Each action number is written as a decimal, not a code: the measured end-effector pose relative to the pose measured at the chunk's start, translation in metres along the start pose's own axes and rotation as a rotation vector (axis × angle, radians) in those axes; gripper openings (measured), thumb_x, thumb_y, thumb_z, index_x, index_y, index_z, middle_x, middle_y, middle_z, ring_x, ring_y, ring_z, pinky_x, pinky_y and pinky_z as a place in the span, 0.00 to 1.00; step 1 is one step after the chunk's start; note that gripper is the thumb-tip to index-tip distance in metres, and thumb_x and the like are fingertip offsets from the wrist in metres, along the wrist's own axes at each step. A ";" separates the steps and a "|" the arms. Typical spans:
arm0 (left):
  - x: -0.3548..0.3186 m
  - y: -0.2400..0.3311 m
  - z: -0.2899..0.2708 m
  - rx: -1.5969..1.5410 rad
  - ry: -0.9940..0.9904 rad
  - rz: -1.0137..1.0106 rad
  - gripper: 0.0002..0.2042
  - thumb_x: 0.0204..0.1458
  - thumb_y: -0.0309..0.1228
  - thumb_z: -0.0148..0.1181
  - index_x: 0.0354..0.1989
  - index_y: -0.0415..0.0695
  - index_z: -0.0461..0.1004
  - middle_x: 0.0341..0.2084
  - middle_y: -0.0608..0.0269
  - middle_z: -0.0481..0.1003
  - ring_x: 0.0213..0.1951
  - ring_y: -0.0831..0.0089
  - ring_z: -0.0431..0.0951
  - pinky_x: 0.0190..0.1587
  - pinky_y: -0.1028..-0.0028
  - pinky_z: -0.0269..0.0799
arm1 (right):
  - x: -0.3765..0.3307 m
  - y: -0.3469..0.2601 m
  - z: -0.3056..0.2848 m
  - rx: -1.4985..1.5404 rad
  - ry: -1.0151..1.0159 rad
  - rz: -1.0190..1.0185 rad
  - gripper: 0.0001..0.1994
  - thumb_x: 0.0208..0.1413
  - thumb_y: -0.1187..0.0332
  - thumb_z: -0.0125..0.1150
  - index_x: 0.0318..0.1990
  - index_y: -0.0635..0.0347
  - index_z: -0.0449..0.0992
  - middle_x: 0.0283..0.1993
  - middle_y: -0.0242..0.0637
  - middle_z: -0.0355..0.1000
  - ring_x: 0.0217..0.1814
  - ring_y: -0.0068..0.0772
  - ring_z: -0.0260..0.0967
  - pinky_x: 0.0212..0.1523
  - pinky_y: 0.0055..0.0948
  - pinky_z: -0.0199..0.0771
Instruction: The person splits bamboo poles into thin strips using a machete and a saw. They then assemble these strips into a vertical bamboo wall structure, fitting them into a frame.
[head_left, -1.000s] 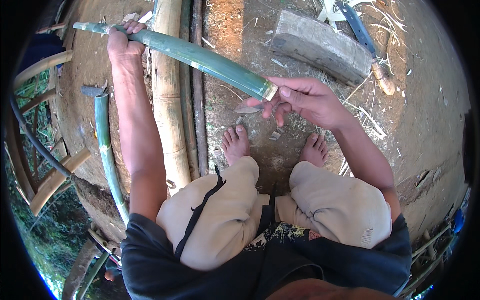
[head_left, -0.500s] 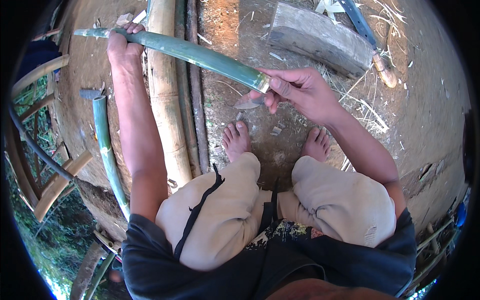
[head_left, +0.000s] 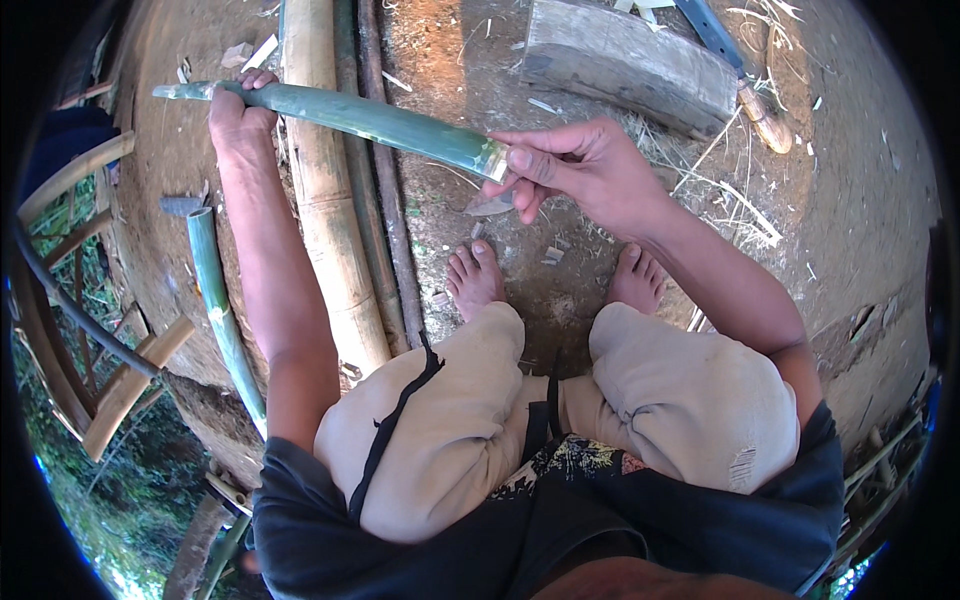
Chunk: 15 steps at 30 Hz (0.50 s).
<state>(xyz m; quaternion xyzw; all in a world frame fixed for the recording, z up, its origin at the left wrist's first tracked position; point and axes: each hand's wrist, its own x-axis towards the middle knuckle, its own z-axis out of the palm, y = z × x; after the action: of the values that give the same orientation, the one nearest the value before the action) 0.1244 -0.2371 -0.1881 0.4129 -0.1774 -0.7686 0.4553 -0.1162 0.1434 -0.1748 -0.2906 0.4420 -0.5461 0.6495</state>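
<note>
Two hands hold one green bamboo piece (head_left: 350, 115) above the ground. The left hand (head_left: 238, 118) is clenched around its far, narrow end, at upper left. The right hand (head_left: 580, 165) grips the near, cut end, thumb pressed on the pale cut face. The piece spans the gap between both hands, slanting slightly down from left to right. A blade (head_left: 490, 206) shows just below the right hand's fingers; whether that hand holds it cannot be told. Bare feet (head_left: 478, 278) rest on the dirt ground (head_left: 850, 200) below the piece, with pale chips near them. Thick yellow bamboo poles (head_left: 325, 220) lie on the ground under the piece. A thinner green pole (head_left: 215, 290) lies to the left. A wooden block (head_left: 630, 65) sits beyond the right hand.
</note>
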 end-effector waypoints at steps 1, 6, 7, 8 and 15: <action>-0.004 -0.003 0.002 -0.005 0.008 -0.003 0.24 0.71 0.50 0.30 0.30 0.43 0.57 0.20 0.65 0.58 0.20 0.73 0.58 0.23 0.70 0.62 | 0.000 0.000 0.001 0.002 0.005 -0.004 0.19 0.67 0.67 0.57 0.61 0.68 0.72 0.38 0.47 0.82 0.32 0.25 0.79 0.36 0.26 0.83; 0.001 -0.001 -0.003 -0.090 0.022 -0.073 0.21 0.72 0.46 0.33 0.31 0.43 0.57 0.20 0.66 0.58 0.18 0.74 0.56 0.21 0.72 0.60 | -0.001 0.001 0.005 -0.003 0.036 -0.074 0.17 0.66 0.69 0.58 0.59 0.68 0.75 0.34 0.46 0.81 0.29 0.26 0.79 0.32 0.25 0.83; 0.000 -0.002 -0.003 -0.116 0.019 -0.094 0.21 0.72 0.46 0.33 0.31 0.44 0.58 0.19 0.66 0.58 0.18 0.74 0.56 0.21 0.72 0.60 | -0.002 0.001 0.006 0.005 0.044 -0.097 0.16 0.65 0.70 0.60 0.57 0.69 0.76 0.35 0.46 0.81 0.29 0.25 0.79 0.32 0.26 0.83; 0.000 -0.004 -0.003 -0.141 0.016 -0.114 0.21 0.72 0.46 0.33 0.31 0.44 0.58 0.19 0.66 0.58 0.18 0.74 0.56 0.20 0.72 0.59 | -0.003 0.002 0.007 0.013 0.052 -0.121 0.15 0.64 0.71 0.61 0.55 0.69 0.77 0.35 0.46 0.81 0.29 0.25 0.78 0.31 0.26 0.83; -0.007 -0.004 -0.001 -0.091 -0.002 -0.110 0.25 0.70 0.54 0.30 0.31 0.44 0.56 0.17 0.66 0.57 0.18 0.73 0.56 0.19 0.71 0.61 | -0.004 0.004 0.011 0.012 0.019 -0.230 0.12 0.64 0.74 0.61 0.53 0.65 0.80 0.32 0.42 0.81 0.27 0.24 0.77 0.30 0.25 0.81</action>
<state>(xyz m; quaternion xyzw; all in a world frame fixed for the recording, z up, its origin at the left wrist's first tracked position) 0.1246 -0.2288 -0.1884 0.4000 -0.1198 -0.8001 0.4307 -0.1049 0.1470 -0.1728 -0.3303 0.4088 -0.6225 0.5799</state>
